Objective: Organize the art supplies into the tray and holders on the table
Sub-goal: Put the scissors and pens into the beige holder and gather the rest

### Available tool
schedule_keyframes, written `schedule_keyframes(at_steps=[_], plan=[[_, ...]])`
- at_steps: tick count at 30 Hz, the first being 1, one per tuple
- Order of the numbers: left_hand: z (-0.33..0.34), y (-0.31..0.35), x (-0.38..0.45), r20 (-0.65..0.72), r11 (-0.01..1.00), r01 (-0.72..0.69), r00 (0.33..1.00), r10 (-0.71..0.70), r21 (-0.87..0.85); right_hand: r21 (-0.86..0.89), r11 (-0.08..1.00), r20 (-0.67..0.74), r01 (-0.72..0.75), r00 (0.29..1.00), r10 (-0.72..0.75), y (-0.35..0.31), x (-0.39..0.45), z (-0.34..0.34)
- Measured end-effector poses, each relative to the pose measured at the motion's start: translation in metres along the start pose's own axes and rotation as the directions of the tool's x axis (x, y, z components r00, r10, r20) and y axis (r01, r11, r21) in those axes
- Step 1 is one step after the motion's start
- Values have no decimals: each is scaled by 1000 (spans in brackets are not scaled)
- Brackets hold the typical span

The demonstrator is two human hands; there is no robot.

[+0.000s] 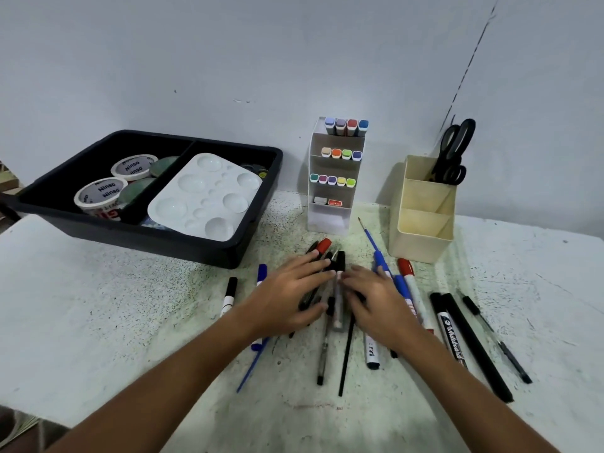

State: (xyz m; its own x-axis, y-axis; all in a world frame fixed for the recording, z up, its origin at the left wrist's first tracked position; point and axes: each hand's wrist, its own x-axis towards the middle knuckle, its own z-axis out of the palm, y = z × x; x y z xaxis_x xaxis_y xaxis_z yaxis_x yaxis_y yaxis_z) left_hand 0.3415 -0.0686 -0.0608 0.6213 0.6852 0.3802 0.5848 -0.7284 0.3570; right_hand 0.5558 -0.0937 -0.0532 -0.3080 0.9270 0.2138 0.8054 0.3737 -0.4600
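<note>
Several pens and markers (pixel 338 299) lie scattered on the table (pixel 98 305) in front of me. My left hand (pixel 287 295) and my right hand (pixel 379 305) rest flat on the middle of the pile, fingers straight, on either side of a clear-barrelled pen. A red-capped marker (pixel 323 246) pokes out beyond my left fingers. A blue paintbrush (pixel 376 248) and a red whiteboard marker (pixel 412 289) lie to the right of my right hand. Black markers (pixel 470 341) lie further right. A black marker (pixel 228 295) lies to the left.
A black divided tray (pixel 228 253) at the back left holds tape rolls (pixel 101 194) and a white palette (pixel 206 194). A white tiered holder (pixel 333 178) carries coloured markers. A cream compartment holder (pixel 421 217) holds black scissors (pixel 452 155). A wall stands behind.
</note>
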Motion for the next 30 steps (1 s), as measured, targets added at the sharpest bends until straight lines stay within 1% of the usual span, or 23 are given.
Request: schedule_keyframes(at_steps=[1, 3, 5, 6, 8, 9, 11, 12, 13, 14, 16, 17, 18, 19, 21, 23, 25, 27, 30], plan=[[3, 2, 3, 12, 1000, 14, 1000, -14, 0, 50, 999, -53, -19, 998, 21, -1, 0, -2], [8, 5, 10, 65, 999, 28, 997, -29, 18, 101, 988, -201, -117, 970, 136, 2, 4, -12], [13, 6, 15, 147, 998, 16, 989, -25, 62, 57, 968, -300, -246, 920, 252, 11, 12, -24], [15, 6, 17, 196, 996, 10, 980, -28, 93, -4, 952, -317, -306, 903, 289, 18, 16, -27], [18, 5, 19, 279, 989, 4, 959, -44, 145, -151, 913, -307, -379, 896, 321, 28, 20, -29], [19, 4, 18, 298, 988, 8, 953, -54, 154, -207, 899, -298, -386, 900, 318, 30, 20, -26], [19, 2, 15, 272, 991, 25, 960, -60, 128, -301, 894, -280, -331, 927, 249, 29, 13, -18], [19, 1, 13, 243, 994, 34, 968, -59, 107, -317, 904, -263, -287, 942, 207, 27, 6, -13], [19, 0, 12, 218, 995, 48, 974, -66, 84, -307, 922, -243, -236, 956, 164, 23, 0, -8], [19, 0, 11, 200, 996, 69, 976, -80, 63, -262, 946, -224, -188, 966, 130, 21, -6, -3], [18, 5, 16, 186, 996, 86, 978, -92, 39, -91, 988, -245, -125, 965, 100, 20, -11, -3], [18, 9, 21, 187, 997, 74, 979, -79, 37, 10, 993, -277, -119, 954, 117, 21, -10, -6], [19, 13, 27, 191, 998, 51, 980, -57, 37, 83, 988, -318, -132, 936, 152, 23, -9, -11], [21, 16, 32, 196, 999, 20, 980, -28, 42, 112, 980, -362, -164, 912, 194, 25, -7, -15], [27, 19, 43, 222, 997, -42, 975, 25, 72, 82, 957, -429, -279, 857, 287, 28, -1, -24], [33, 19, 50, 269, 992, -80, 962, 51, 99, 45, 919, -418, -392, 828, 374, 31, 6, -27], [37, 18, 52, 306, 992, -86, 951, 53, 95, 30, 899, -373, -437, 829, 416, 32, 12, -23], [38, 15, 49, 263, 995, -86, 962, 68, 57, -15, 895, -332, -446, 846, 416, 29, 18, -19], [35, 9, 44, 192, 995, -99, 977, 93, 21, -160, 864, -255, -478, 865, 432, 21, 27, -15]])
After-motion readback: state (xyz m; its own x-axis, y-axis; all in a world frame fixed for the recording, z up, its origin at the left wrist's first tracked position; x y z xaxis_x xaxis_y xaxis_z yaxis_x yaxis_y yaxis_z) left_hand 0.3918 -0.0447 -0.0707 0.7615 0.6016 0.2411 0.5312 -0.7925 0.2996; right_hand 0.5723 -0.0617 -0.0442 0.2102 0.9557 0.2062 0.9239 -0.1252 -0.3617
